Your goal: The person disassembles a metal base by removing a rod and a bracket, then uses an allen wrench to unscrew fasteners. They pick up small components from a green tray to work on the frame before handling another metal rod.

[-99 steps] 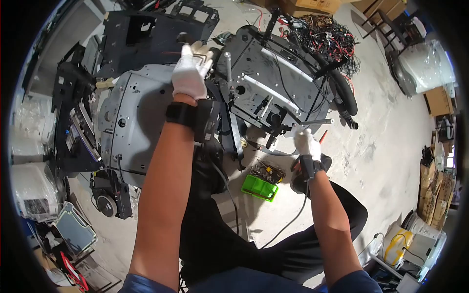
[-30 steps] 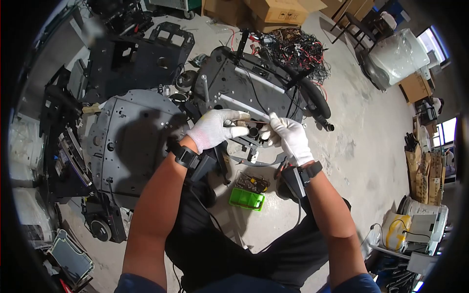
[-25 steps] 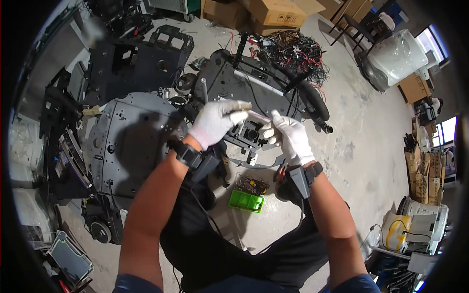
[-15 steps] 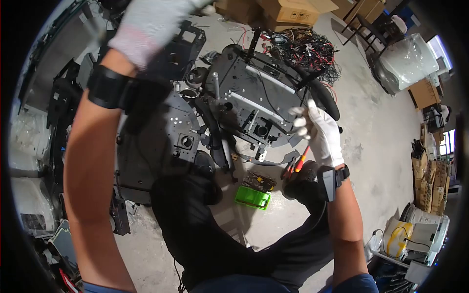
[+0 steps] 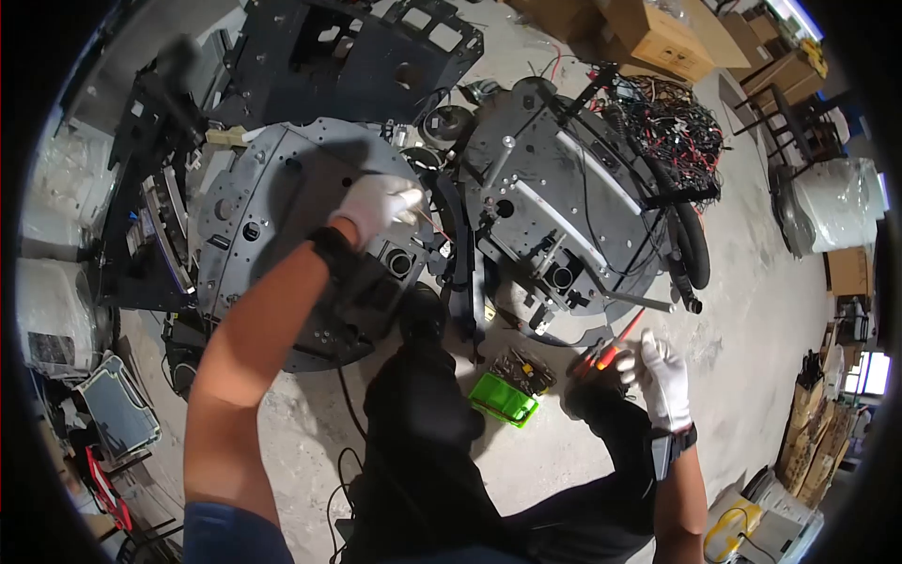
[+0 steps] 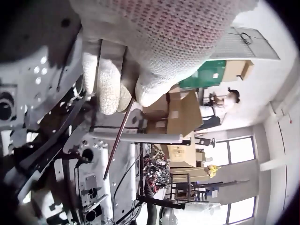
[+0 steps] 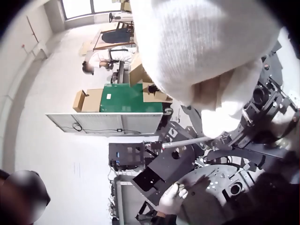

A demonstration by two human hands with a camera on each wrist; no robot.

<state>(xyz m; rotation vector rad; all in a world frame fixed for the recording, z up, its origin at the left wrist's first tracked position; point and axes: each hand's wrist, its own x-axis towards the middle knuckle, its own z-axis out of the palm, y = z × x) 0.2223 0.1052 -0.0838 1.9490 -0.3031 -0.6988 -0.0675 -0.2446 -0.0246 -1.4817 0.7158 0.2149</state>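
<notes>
My gloved left hand (image 5: 376, 205) is over the grey rounded metal plate (image 5: 282, 226) at the left. Its thumb and fingers pinch a thin, dark reddish hex key (image 6: 118, 140), whose long straight shaft juts out past the fingertips in the left wrist view. My gloved right hand (image 5: 665, 376) hovers low at the right with fingers loosely bent, and nothing shows in it. Close by its left side are a red-and-yellow screwdriver (image 5: 609, 357) and the shoe. Ahead stands the dark chassis (image 5: 526, 155) with white bars and a tube sticking out.
A green tray (image 5: 505, 399) sits on the floor between the feet, with small metal parts (image 5: 521, 369) beside it. A wire tangle (image 5: 672, 132) and cardboard boxes (image 5: 658, 42) lie at the back. Black panels (image 5: 329, 56) fill the back left. Another person (image 6: 229, 101) is farther off.
Both hands met above the chassis a second ago. Since then they parted; the left swung up and then down over the grey plate with the hex key, while the right moved down and rightward.
</notes>
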